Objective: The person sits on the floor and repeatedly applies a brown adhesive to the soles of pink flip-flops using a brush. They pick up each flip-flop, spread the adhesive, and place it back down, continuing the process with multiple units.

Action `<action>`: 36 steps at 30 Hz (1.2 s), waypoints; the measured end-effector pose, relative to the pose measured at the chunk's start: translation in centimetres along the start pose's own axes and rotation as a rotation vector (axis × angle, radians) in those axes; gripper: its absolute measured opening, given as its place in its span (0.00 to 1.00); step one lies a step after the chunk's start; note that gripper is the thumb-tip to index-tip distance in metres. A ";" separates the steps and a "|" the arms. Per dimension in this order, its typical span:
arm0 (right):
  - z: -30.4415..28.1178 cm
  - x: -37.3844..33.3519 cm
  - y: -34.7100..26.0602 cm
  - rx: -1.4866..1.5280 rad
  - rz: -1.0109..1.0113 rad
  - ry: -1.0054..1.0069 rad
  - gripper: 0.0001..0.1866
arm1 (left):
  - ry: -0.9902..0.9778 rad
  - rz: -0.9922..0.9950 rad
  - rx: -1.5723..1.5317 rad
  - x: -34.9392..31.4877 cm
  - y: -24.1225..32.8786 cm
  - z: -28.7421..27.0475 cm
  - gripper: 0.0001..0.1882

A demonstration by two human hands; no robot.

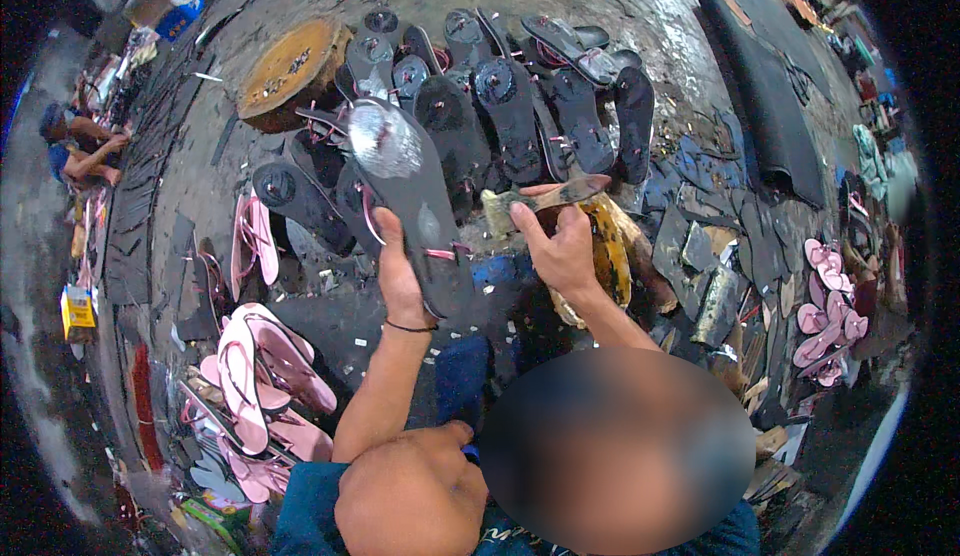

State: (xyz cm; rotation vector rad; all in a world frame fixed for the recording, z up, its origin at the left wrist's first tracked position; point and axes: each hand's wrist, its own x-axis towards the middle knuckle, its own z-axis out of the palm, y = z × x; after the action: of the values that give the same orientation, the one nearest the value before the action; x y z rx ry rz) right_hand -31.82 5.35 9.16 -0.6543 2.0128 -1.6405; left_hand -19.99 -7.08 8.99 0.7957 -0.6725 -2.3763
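Note:
A dark flip-flop (410, 186), sole toward me, is held up in my left hand (398, 274), thumb across its edge. One end of the sole carries a shiny, wet-looking patch, and pink strap ends stick out at its sides. In my right hand (560, 251) is a short brush (585, 190) with a pale, caked end and a brown handle. The brush is apart from the flip-flop. Just beneath that hand stands a yellow, stained container (608, 246). Beyond both hands, several dark flip-flops (505, 121) lie close together, soles up, some with shiny patches.
A round wooden block (292, 68) with small bits on it stands at the far left. Pink flip-flops (250, 376) are piled at near left, more pink ones (828, 326) at right. A dark rubber sheet (755, 96) lies far right. Another person (85, 146) sits at far left.

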 end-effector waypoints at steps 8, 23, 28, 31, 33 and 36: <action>1.3 1.1 -1.8 0.199 -0.118 -0.007 0.12 | -0.002 -0.198 -0.055 0.1 -0.6 0.3 0.43; 3.3 -3.2 -5.4 0.066 -0.503 -0.190 0.13 | -0.129 -0.309 -0.057 0.0 -2.2 -2.8 0.34; -0.4 6.0 -0.4 -0.286 -0.576 0.274 0.09 | -0.024 -0.116 0.356 -2.8 -5.2 -3.7 0.26; -2.2 5.9 1.8 -0.219 -0.347 0.387 0.10 | -0.022 -0.170 0.118 -3.2 -4.4 -2.7 0.28; -2.5 1.6 2.8 -0.035 -0.119 0.132 0.10 | -0.018 -0.179 0.112 -2.0 -3.8 -2.6 0.34; -4.0 -3.2 1.8 -0.054 0.132 -0.203 0.13 | -0.056 -0.200 0.016 -0.1 -2.6 -3.3 0.34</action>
State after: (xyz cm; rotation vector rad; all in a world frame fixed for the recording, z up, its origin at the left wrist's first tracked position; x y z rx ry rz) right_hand -32.00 10.71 8.30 -0.6642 1.9162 -1.3896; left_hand -18.63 -6.00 5.19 0.8414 -0.6628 -2.5847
